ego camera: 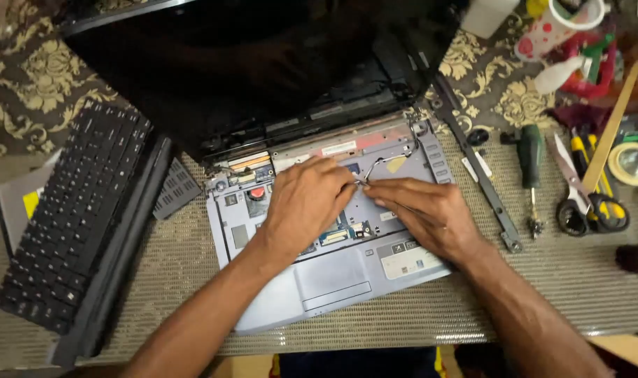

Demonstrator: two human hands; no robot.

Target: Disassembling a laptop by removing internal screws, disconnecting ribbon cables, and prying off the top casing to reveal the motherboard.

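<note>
An opened laptop (347, 276) with a blue-grey base lies in the middle, its keyboard removed and the inner metal plate exposed. Its dark screen (263, 63) tilts back behind. My left hand (305, 203) rests on the exposed plate with fingers curled toward the centre. My right hand (424, 210) meets it from the right, fingertips pinching a thin wire (389, 159) that loops up toward the hinge. Both hands touch at about the middle of the base.
The detached black keyboard (74, 217) lies at the left on a woven mat. A black strip (480, 175) lies right of the laptop. Further right are a green-handled screwdriver (531, 157), scissors (585, 196), a tape roll (632, 162) and a spotted cup (553, 28).
</note>
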